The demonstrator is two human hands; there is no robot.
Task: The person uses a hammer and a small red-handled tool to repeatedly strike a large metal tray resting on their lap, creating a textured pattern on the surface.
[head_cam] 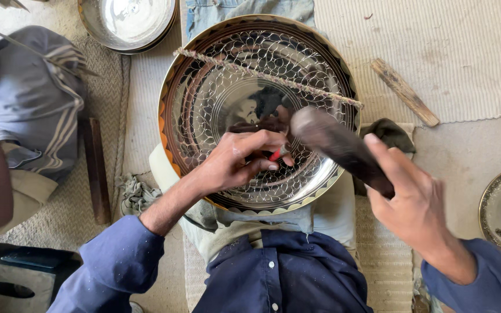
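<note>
Dark-blue shirt sleeves fill the bottom of the view, and out of them come both hands over a large round metal tray (204, 93) resting on the person's lap. The left hand (236, 159) lies on the tray's inner surface, its fingers (262, 165) curled shut around a small red-handled punch (279, 153) whose tip is hidden under the fingertips, near the tray's middle. The right hand (407, 200) is wrapped tight around the handle of a dark mallet (334, 142), whose blurred head hangs just above and to the right of the left fingertips, over the punch.

Judging by the surface, the work is well along: a scale-like net of curved lines covers most of the tray's wide band, all around the left fingers and up to the scalloped, dark-and-gold rim. The centre disc, just beyond the left fingertips, looks plain and mirror-smooth, so that part seems unworked; whether it is meant to stay so cannot be told.

A thin rough stick (268, 76) lies across the tray beyond the fingers. A wooden piece (404, 91) rests on the mat to the far right of the mallet, and another shiny bowl (129, 23) sits beyond the left hand.
</note>
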